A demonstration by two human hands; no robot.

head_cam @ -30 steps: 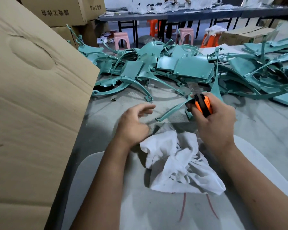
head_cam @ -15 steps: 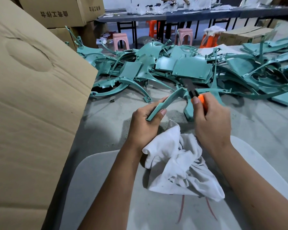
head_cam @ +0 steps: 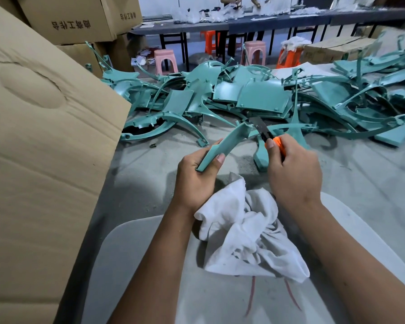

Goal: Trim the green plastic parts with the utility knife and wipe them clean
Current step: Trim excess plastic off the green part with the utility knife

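Green curved plastic strip (head_cam: 222,146) sits gripped in the left hand (head_cam: 197,178), raised over the grey table (head_cam: 360,178); right hand (head_cam: 292,171) clenches the orange utility knife (head_cam: 270,137), blade against the strip's far end; crumpled white cloth (head_cam: 248,228) lies at the near edge.

Utility knife (head_cam: 270,137): handle largely hidden inside the right hand (head_cam: 292,174); blade tip blurred against the green part (head_cam: 222,147). Lower end of that part concealed in the left hand (head_cam: 197,181). Cardboard sheet (head_cam: 40,160) cut off at left edge; white cloth (head_cam: 248,232) partly covered by both wrists.
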